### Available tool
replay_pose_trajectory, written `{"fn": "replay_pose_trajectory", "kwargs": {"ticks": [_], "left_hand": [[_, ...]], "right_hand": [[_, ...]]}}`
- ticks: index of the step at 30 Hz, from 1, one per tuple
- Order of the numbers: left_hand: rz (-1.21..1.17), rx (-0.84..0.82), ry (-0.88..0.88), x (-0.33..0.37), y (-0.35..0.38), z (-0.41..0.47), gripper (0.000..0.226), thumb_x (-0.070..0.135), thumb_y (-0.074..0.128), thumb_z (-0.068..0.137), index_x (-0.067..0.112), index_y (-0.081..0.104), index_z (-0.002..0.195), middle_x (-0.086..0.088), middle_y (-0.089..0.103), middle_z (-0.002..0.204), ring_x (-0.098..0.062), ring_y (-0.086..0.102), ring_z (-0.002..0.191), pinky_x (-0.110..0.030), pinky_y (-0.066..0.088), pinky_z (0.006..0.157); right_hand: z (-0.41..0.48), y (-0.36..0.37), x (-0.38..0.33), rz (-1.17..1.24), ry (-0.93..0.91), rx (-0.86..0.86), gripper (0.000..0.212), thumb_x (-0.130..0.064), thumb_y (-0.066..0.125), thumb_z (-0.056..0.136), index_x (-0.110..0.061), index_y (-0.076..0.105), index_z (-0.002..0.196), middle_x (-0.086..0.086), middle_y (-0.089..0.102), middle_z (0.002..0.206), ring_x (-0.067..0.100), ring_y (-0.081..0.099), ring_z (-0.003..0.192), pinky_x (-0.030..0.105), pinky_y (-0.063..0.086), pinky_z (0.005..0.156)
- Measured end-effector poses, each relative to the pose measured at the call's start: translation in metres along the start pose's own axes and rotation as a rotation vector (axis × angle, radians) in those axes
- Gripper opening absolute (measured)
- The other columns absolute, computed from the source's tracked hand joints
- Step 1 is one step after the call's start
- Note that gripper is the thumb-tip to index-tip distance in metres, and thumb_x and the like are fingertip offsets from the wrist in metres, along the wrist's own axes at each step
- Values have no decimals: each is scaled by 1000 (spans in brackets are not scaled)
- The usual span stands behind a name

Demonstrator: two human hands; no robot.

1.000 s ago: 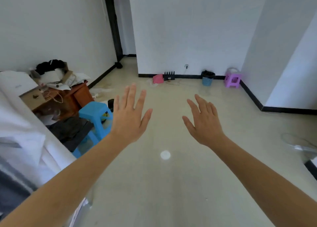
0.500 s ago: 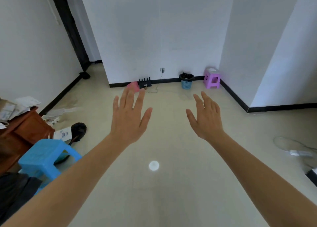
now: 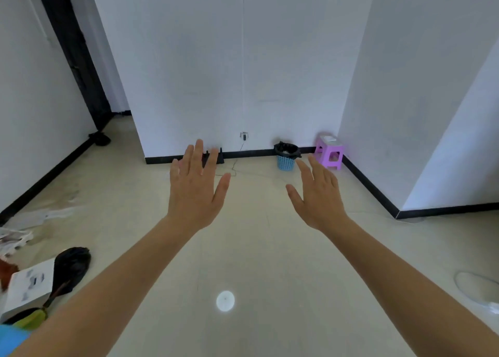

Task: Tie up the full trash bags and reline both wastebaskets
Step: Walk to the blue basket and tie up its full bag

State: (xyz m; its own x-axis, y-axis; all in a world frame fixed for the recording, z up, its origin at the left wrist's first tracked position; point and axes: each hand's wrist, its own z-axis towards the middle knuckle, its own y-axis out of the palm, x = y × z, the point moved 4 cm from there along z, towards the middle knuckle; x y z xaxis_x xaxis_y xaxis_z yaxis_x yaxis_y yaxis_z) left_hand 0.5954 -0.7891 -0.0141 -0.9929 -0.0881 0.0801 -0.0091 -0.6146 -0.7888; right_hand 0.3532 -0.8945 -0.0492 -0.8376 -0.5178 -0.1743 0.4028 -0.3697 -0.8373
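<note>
L hand (image 3: 195, 186) is out in front, flat & wide, fingers spread. It holds nothing. R hand (image 3: 317, 194) is the same: fingers straight, a bit closer together, nothing in it. Both hang in the air over the floor (image 3: 256, 248), apart from each other, touching nothing.

Past the R hand's fingertips, far off by the wall (image 3: 243, 73), stands the bin (image 3: 285, 162). It is blue w/ little holes in its side. A black bag (image 3: 287, 148) sits in it, its top edge folded out over the rim. Just beside the bin, on the right, is a purple stool (image 3: 330, 155). Can't tell from here how full the bag is. Only one bin shows; the 2nd is not in view.

Low on the left, near the L arm, a black lump (image 3: 71, 264) lies on the floor, touching a white box (image 3: 29, 283). Maybe a bag, can't tell.

Step now, I think: get to the bin. Nothing looks tied, so the job is at its start.

How to do it well:
- Walk over first, then get low by the bin.
- Mind the thin cord (image 3: 234, 167) on the floor left of the bin.
- Peel the bag edge off the rim all the way round w/ both hands.
- Pull the edges up together, then knot.
- The bin looks light. Hold it down, or it may come up w/ the bag.
- Lift slow so the bag won't rip.
</note>
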Motion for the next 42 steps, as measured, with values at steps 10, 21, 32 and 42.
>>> {"fn": "replay_pose_trajectory", "kwargs": {"ticks": [10, 21, 32, 42], "left_hand": [[-98, -37, 137, -13, 194, 218, 62, 49, 30, 100, 14, 32, 152, -18, 22, 160, -36, 21, 148, -59, 23, 113], [-20, -122, 189, -44, 392, 481, 61, 50, 27, 100, 18, 32, 152, -16, 17, 162, -35, 18, 149, -60, 19, 115], [-101, -245, 49, -170, 596, 683, 71, 53, 25, 94, 11, 33, 151, -16, 29, 158, -36, 28, 144, -60, 24, 113], [-230, -362, 153, -151, 780, 879, 66, 48, 34, 101, 16, 16, 156, -10, 10, 164, -28, 11, 151, -51, 12, 121]], "right_hand": [[191, 120, 96, -107, 50, -31, 65, -51, 34, 99, -12, 37, 150, 19, 34, 156, 37, 37, 141, 52, 34, 112], [464, 265, 233, -121, 145, -128, 69, -52, 30, 96, -11, 37, 151, 19, 32, 157, 38, 34, 142, 53, 31, 114], [696, 459, 266, -185, 78, -244, 69, -55, 24, 97, -14, 36, 152, 19, 28, 160, 39, 23, 149, 53, 19, 119], [853, 537, 410, -211, 417, -187, 71, -59, 19, 100, -17, 23, 156, 18, 12, 165, 40, 7, 152, 55, 8, 122]]}}
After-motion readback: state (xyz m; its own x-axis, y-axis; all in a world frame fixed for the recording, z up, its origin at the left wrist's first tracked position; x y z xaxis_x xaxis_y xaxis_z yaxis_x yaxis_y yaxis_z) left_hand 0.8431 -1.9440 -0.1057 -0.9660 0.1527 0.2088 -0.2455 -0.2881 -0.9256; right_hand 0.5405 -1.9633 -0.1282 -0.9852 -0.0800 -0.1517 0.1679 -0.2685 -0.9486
